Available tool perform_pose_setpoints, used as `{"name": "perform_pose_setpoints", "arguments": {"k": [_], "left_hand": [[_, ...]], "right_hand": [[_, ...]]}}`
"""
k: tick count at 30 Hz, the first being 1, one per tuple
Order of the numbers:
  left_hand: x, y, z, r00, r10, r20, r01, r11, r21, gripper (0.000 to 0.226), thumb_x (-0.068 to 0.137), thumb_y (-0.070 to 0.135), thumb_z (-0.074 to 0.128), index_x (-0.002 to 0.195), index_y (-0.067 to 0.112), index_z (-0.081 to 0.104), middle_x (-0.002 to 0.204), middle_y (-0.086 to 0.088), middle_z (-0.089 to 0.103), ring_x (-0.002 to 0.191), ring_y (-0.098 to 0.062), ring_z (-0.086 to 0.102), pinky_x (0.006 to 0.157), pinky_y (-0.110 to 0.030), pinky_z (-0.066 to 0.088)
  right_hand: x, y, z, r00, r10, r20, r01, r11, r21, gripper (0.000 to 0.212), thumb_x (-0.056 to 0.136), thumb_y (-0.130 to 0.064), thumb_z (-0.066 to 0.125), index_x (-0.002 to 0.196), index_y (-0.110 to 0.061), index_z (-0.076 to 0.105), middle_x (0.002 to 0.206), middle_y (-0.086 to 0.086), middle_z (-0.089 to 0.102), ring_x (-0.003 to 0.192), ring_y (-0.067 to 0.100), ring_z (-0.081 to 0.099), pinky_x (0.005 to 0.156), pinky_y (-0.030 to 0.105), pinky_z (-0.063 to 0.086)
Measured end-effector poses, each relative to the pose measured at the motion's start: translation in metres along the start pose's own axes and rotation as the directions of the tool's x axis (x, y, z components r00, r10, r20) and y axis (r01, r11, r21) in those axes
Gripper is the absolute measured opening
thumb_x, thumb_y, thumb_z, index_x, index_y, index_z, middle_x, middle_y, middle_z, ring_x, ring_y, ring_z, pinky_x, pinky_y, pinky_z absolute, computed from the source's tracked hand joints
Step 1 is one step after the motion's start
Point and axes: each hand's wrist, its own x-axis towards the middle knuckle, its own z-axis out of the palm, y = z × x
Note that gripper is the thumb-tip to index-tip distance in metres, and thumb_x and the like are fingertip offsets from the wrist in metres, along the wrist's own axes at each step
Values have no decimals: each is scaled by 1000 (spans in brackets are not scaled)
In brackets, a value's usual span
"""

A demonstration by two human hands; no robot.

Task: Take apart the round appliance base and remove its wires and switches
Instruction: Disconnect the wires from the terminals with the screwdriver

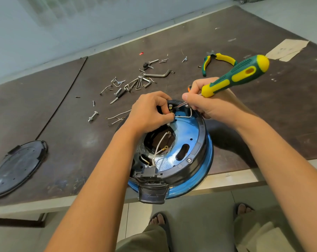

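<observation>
The round appliance base (187, 140), blue inside with a black rim, lies upside down at the table's front edge. White wires (161, 144) cross its open middle and run to a black connector block (150, 172) at the near rim. My left hand (150, 110) pinches a white wire beside a small switch part (171, 108) at the far rim. My right hand (206, 102) grips a green-and-yellow screwdriver (239, 75) low on its shaft, tip down at the same spot.
Loose screws, bolts and hex keys (134, 82) lie scattered behind the base. Yellow-and-green pliers (218, 60) rest further back. A removed black cover plate (17, 166) lies at the left. Cut white wires (117, 116) sit left of the base. Tape (288, 50) marks the table's far right.
</observation>
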Motion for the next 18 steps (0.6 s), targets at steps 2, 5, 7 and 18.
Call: {"name": "perform_pose_setpoints", "arguments": {"k": [2,5,7,18], "left_hand": [[0,0,0,1000,-2,-1,2,1000,7,20,72,24,78,57,20,66,109,22,62,98,-7,60,86,-45,51],[0,1,0,1000,-4,-4,4,1000,14,21,72,24,78,56,21,65,108,23,61,97,-7,60,87,-45,51],[0,0,0,1000,-2,-3,2,1000,13,21,72,24,78,56,21,66,108,23,61,97,-7,60,87,-45,50],[-1,0,-1,1000,7,-7,-7,1000,10,21,71,25,77,55,23,64,111,19,62,101,-10,60,89,-46,50]], "right_hand": [[0,-1,0,1000,26,15,-26,999,35,34,91,-34,70,62,-21,58,57,-1,56,45,5,46,43,20,36],[2,0,0,996,68,49,-73,992,108,35,94,-30,69,61,-21,57,63,12,52,46,10,42,42,21,34],[3,-1,0,994,95,58,-103,984,147,35,96,-26,69,63,-20,57,67,15,50,47,11,40,42,21,33],[-2,-6,0,996,-76,50,81,992,-101,29,98,-22,66,72,-10,60,63,-4,61,58,0,54,56,10,40]]}}
